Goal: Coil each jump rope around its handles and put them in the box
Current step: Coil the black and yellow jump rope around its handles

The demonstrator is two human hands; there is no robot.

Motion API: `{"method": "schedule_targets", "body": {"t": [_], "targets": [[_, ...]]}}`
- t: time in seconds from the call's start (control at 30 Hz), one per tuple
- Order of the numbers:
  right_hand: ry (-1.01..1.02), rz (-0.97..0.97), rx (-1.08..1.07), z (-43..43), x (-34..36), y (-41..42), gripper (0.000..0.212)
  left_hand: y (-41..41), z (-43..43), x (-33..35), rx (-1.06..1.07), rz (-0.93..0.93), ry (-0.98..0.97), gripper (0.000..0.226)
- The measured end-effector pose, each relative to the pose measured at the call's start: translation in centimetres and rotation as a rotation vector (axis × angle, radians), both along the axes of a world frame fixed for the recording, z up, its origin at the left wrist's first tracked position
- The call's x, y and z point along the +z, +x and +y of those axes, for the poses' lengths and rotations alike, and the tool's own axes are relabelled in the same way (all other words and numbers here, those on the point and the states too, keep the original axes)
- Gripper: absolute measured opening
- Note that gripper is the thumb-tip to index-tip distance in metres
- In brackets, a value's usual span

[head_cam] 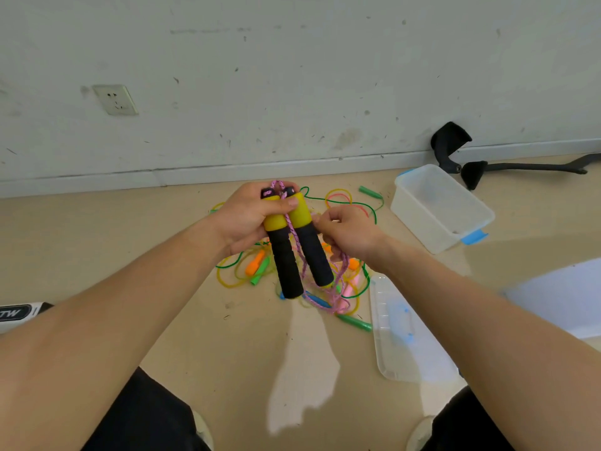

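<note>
forearms [130,304] reach over the floor [227,353]; left hand [247,219] clasps two yellow-and-black handles [286,255] side by side, right hand [344,232] pinches their pink rope [295,237]. clear box [439,206] sits at right, near the wall [292,92].

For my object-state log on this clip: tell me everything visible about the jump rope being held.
The jump rope has two handles side by side: black caps, yellow foam-like tops, long black grips. Its pink braided cord leaves the caps, runs between the handles and hangs in loose loops, uncoiled. The left hand grips both yellow tops; the right hand pinches the cord beside them.
</note>
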State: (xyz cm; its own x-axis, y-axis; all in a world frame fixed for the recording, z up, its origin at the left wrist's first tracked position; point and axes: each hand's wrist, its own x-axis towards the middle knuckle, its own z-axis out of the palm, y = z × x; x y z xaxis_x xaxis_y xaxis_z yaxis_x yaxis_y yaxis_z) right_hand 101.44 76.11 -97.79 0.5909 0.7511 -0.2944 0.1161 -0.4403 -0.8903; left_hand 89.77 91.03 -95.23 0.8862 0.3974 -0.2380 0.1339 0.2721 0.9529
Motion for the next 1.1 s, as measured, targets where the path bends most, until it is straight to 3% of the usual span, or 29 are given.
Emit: {"method": "schedule_targets", "body": {"t": [0.1,0.23,0.4,0.6,0.8,0.97,1.1], "targets": [[-0.069,-0.043,-0.021,-0.1,0.6,0.0,0.034,0.0,0.6,-0.5,0.096,0.081,0.182,0.019],[-0.039,0.107,-0.093,0.2,2.0,-1.0,0.026,0.6,0.9,-1.0,0.293,0.125,0.453,0.015],[0.090,0.371,-0.117,1.2,2.1,-6.1,0.027,1.5,0.4,-1.4,0.519,0.112,0.426,0.015],[0.058,-0.032,-0.005,1.8,-0.5,-10.4,0.031,2.8,-1.5,-1.3,0.653,0.068,0.238,0.011],[0.043,-0.217,0.132,0.5,-2.9,-9.6,0.029,1.7,-1.3,0.3,0.486,-0.033,-0.120,0.003],[-0.113,-0.254,0.275,-0.5,-4.1,-6.4,0.037,0.2,1.0,1.9,0.278,-0.148,-0.191,0.005],[-0.203,-0.248,0.308,-1.4,-3.7,-4.0,0.019,-0.7,1.3,2.0,0.036,-0.136,-0.200,0.019]]}}
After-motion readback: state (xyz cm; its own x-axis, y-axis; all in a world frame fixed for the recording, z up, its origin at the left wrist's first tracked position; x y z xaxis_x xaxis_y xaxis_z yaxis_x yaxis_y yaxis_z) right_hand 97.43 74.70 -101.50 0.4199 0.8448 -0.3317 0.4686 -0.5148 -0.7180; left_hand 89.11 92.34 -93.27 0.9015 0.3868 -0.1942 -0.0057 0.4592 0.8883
